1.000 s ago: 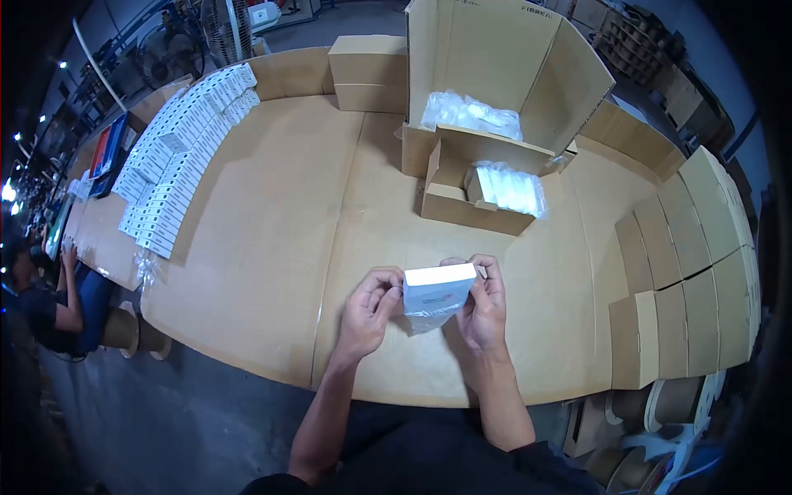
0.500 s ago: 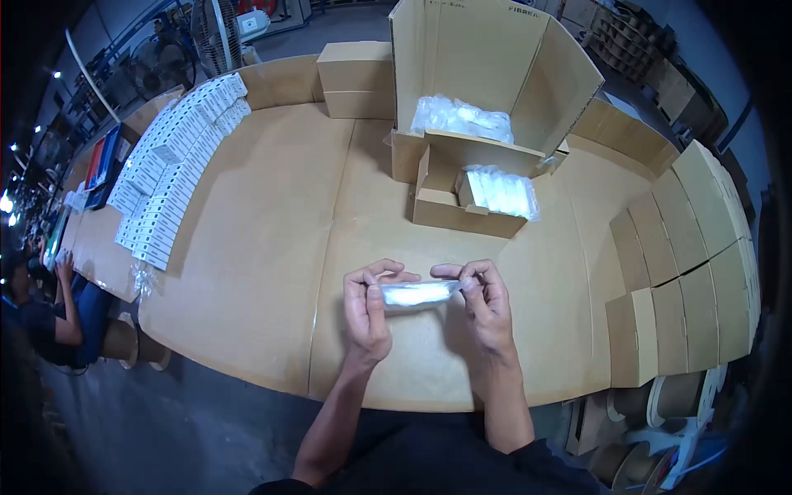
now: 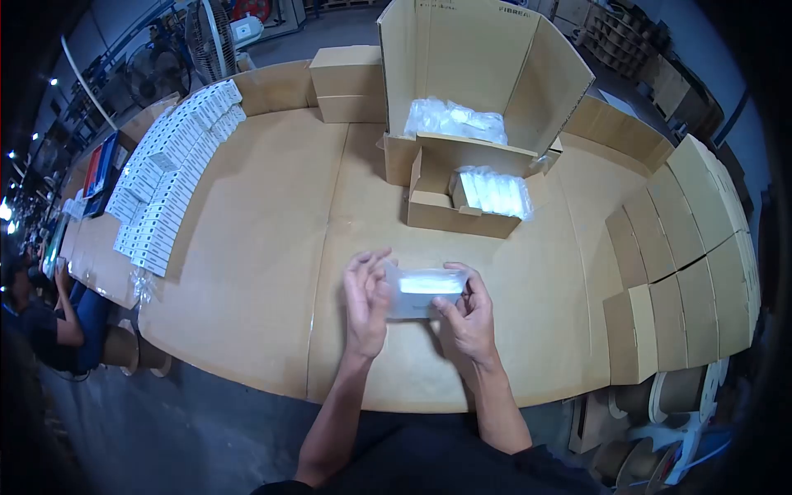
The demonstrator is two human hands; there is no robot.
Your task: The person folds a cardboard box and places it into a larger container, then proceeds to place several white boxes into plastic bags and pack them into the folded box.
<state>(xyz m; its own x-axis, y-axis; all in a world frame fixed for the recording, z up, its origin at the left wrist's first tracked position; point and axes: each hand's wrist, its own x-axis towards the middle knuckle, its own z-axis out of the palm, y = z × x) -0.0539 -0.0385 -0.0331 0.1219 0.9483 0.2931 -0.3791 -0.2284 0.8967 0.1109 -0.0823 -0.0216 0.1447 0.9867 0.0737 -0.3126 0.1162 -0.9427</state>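
A clear plastic bag (image 3: 410, 308) with a white box-shaped item (image 3: 431, 284) inside is held over the near middle of the table. My right hand (image 3: 472, 322) pinches the bag at its right side, thumb on the front. Beside the bag's left edge is my left hand (image 3: 365, 301), fingers apart and slightly blurred. Beyond both hands stands an open cardboard box (image 3: 462, 221) with a row of bagged white packs (image 3: 493, 191) in its right part.
A larger open carton (image 3: 474, 58) holding more plastic-wrapped packs (image 3: 456, 121) stands behind. Small white boxes (image 3: 169, 177) are stacked along the left. Brown boxes (image 3: 685, 289) line the right edge, and two more (image 3: 346, 82) stand at the back. Another person (image 3: 66, 309) sits at far left.
The bag has turned from a narrow, folded-looking strip to its broad face. My left hand has loosened from its left end, and my right thumb has moved onto its front.
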